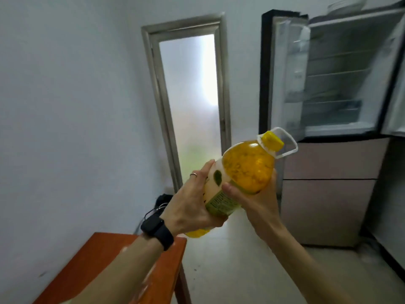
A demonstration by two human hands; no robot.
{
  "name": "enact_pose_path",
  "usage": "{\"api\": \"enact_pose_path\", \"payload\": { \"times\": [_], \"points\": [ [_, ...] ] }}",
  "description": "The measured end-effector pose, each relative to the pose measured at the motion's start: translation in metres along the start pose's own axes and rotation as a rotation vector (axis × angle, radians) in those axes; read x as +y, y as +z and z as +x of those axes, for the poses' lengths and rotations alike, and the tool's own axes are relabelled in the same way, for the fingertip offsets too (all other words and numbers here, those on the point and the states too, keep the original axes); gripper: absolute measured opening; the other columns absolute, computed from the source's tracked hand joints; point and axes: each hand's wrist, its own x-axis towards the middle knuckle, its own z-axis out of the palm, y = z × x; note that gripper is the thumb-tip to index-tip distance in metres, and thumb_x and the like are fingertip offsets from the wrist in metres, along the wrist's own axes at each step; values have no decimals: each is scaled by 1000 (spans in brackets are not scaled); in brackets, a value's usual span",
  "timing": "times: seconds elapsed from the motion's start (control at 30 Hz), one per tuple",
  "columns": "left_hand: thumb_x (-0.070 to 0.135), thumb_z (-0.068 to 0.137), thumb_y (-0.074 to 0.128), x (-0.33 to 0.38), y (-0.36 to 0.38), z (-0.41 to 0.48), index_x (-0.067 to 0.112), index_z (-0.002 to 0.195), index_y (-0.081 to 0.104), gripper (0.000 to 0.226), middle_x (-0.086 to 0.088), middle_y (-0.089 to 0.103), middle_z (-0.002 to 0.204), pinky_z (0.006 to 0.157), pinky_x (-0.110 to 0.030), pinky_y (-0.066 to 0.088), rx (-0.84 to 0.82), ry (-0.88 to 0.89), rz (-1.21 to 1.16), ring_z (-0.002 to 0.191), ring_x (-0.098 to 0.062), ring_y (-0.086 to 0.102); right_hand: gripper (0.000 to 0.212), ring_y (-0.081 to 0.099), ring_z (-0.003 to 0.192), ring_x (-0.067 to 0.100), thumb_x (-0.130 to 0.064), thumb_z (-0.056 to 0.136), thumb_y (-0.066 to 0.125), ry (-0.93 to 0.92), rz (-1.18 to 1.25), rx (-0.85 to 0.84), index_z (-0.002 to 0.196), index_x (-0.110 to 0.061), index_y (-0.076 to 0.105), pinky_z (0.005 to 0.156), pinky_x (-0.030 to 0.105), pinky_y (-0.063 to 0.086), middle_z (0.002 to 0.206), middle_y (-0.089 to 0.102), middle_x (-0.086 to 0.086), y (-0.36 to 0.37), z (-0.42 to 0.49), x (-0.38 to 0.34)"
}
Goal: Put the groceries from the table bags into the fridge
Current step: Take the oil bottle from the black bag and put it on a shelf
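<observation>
Both hands carry a yellow oil bottle (pixel 247 167) with a yellow cap and a clear carry handle, tilted with its cap toward the upper right. My left hand (pixel 188 205) grips the lower, labelled part of the bottle; a black watch sits on that wrist. My right hand (pixel 256 198) curls under and around the bottle's upper body. The fridge (pixel 333 84) stands at the right with its upper doors swung open, showing bare shelves. Its lower drawers are closed.
The corner of an orange-brown table (pixel 98 260) lies at the lower left under my left forearm. A frosted glass door (pixel 192 102) is straight ahead. Dark cables and a black object (pixel 160 202) lie on the floor by the wall. Pale floor runs toward the fridge.
</observation>
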Motion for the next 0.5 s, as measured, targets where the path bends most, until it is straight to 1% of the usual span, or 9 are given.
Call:
{"api": "enact_pose_path", "payload": {
  "times": [0.1, 0.17, 0.27, 0.33, 0.43, 0.5],
  "points": [
    [53, 60, 87, 27, 46, 65, 42, 152, 6, 123, 6, 39, 139, 83, -40, 60, -52, 117, -50, 115, -17, 54, 112, 62, 115, 12, -55, 52, 90, -53, -77, 108, 142, -19, 32, 83, 35, 61, 132, 53, 2, -67, 36, -4],
    [54, 60, 86, 39, 74, 103, 40, 152, 7, 122, 5, 40, 139, 81, -39, 60, -79, 181, -57, 114, -17, 54, 115, 61, 117, 19, -63, 51, 89, -69, -123, 150, 141, -19, 32, 83, 42, 61, 133, 52, 6, -103, 57, -1],
    [54, 59, 87, 51, 113, 158, 40, 152, 7, 124, 3, 43, 135, 79, -39, 61, -103, 228, -74, 110, -17, 55, 110, 62, 117, 23, -59, 53, 91, -72, -155, 204, 138, -22, 32, 81, 51, 61, 133, 53, 8, -150, 90, 6],
    [52, 60, 87, 56, 137, 194, 40, 152, 6, 123, 2, 42, 134, 79, -38, 61, -122, 275, -98, 108, -17, 56, 105, 63, 115, 24, -53, 56, 91, -85, -181, 228, 138, -20, 33, 80, 52, 61, 131, 55, 9, -178, 116, 12],
    [50, 60, 88, 58, 172, 249, 40, 153, 3, 126, 0, 43, 134, 82, -38, 60, -132, 325, -133, 109, -17, 57, 106, 65, 112, 29, -52, 58, 92, -119, -205, 260, 138, -8, 37, 78, 56, 60, 128, 58, 15, -213, 159, 23],
    [52, 59, 87, 56, 195, 289, 41, 153, 2, 127, 1, 43, 134, 83, -39, 60, -130, 356, -153, 109, -18, 57, 107, 66, 110, 26, -53, 56, 92, -136, -221, 295, 137, -10, 36, 77, 52, 61, 126, 59, 13, -233, 189, 30]
  ]
}}
